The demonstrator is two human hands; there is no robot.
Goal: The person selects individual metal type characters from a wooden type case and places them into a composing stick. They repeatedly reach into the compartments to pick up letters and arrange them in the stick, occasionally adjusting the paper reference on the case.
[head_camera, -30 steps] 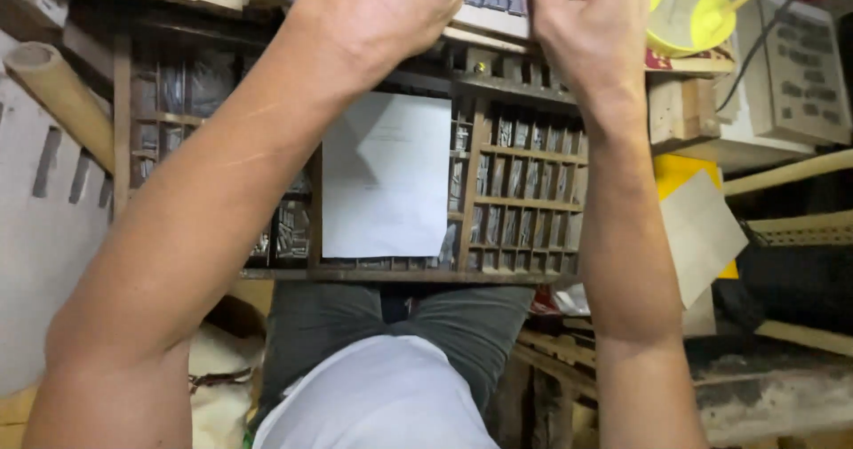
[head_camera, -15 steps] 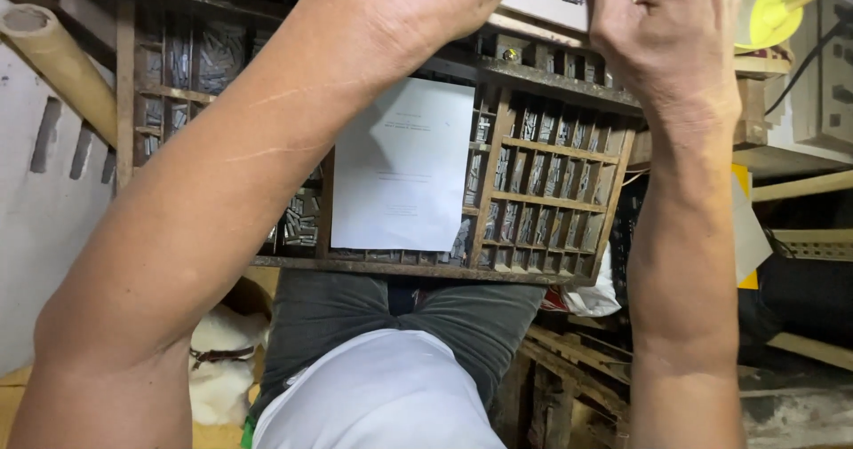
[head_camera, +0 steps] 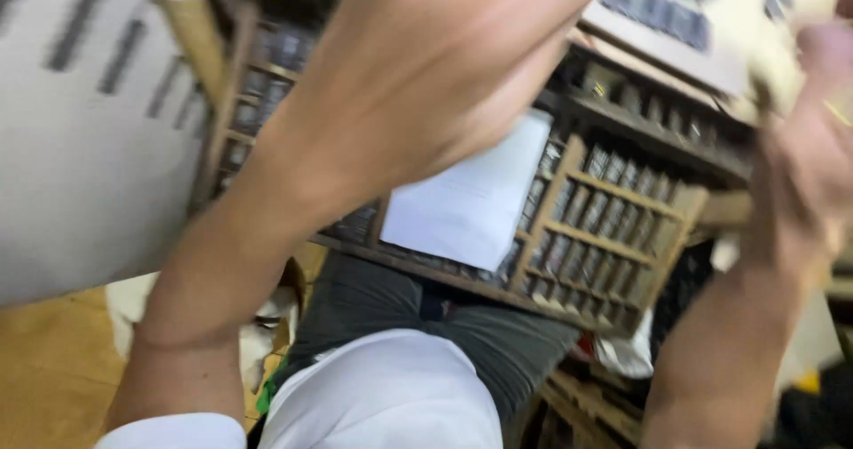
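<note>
Both hands are raised above the tilted type tray (head_camera: 613, 236); motion blur hides whether the left hand (head_camera: 444, 67) or right hand (head_camera: 813, 147) grips anything. The loose paper (head_camera: 471, 200) on the tray could slide off.

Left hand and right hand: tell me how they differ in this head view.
The left hand fills the upper middle of the frame, close to the camera, above the white sheet of paper; the right hand sits at the right edge, partly cropped. The left hand shows its broad back; the right hand is more blurred, beside a pale object. Both are bare, raised over the wooden compartment tray.
</note>
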